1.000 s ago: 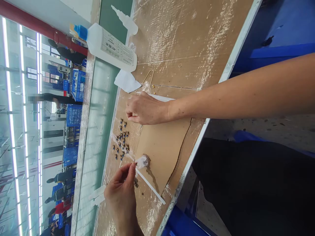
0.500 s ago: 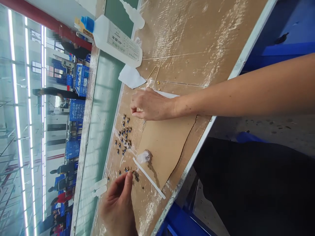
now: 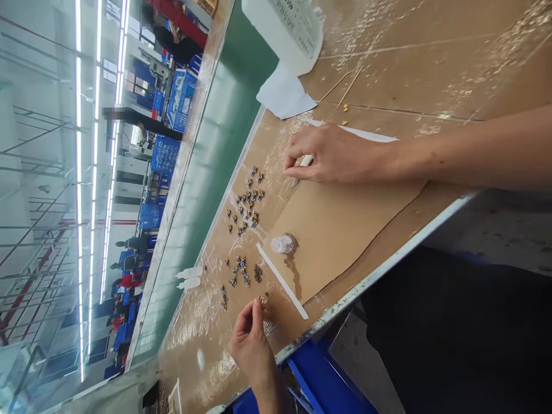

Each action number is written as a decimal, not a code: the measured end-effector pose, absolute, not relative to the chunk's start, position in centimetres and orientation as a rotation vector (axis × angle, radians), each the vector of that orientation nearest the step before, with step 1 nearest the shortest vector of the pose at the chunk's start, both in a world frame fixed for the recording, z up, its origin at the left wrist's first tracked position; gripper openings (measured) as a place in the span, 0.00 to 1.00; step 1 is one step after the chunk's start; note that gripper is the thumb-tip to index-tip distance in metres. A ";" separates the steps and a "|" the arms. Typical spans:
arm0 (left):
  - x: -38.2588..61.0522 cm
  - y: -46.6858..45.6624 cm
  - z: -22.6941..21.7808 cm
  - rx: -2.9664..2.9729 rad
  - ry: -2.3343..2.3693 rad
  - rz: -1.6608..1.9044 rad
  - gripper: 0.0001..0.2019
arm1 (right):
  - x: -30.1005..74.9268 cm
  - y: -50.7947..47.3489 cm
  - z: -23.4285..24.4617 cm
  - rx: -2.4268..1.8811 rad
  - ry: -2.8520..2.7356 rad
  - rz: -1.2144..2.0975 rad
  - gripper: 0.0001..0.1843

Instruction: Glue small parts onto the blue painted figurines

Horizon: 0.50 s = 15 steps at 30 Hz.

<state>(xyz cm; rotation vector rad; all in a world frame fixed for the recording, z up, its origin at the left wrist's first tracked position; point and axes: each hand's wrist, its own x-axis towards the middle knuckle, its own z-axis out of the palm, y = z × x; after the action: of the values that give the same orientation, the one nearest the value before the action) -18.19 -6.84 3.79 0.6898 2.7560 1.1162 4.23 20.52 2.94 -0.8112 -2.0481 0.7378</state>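
Observation:
The view is turned sideways. My left hand (image 3: pixel 254 339) is closed in a pinch above the table, near its front edge. At its fingertips is a tiny dark piece, too small to name. Close by lie a pile of small dark bits (image 3: pixel 257 273) and several small blue-and-gold pieces (image 3: pixel 240 270). My right hand (image 3: pixel 330 154) rests over the end of a brown cardboard sheet (image 3: pixel 345 224), its thumb and fingers closed. A pale thing shows between them, mostly hidden. More blue-and-gold pieces (image 3: pixel 248 204) lie scattered beyond. A small clear cup (image 3: pixel 284 244) stands on the cardboard.
A large white bottle (image 3: pixel 297 34) stands beside a white paper piece (image 3: pixel 287 95). Two thin sticks (image 3: pixel 348 86) and yellow bits (image 3: pixel 345 108) lie nearby. White strip (image 3: pixel 282 282) borders the cardboard. Two small white bottles (image 3: pixel 190 278) lie at the table's far side. People work in the background.
The camera view has shifted. My left hand has moved away from the dark pile, uncovering blue-and-gold pieces beside it. My right hand stays closed at the same end of the cardboard.

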 end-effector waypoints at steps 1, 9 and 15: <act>-18.3 -6.9 3.5 0.697 2.746 1.141 0.17 | 4.1 20.6 2.7 -0.820 -2.051 0.733 0.14; -18.1 -6.8 2.6 0.707 2.717 1.225 0.15 | 3.9 20.6 2.5 -0.817 -2.093 0.709 0.11; -17.7 -6.5 2.7 0.671 2.759 1.197 0.15 | 4.0 20.4 3.0 -0.856 -2.101 0.692 0.10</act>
<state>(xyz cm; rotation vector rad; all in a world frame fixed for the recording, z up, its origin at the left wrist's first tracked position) -17.72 -6.48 2.68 0.6708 2.7590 1.1965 3.98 20.37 3.01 -0.8562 -2.1011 0.6922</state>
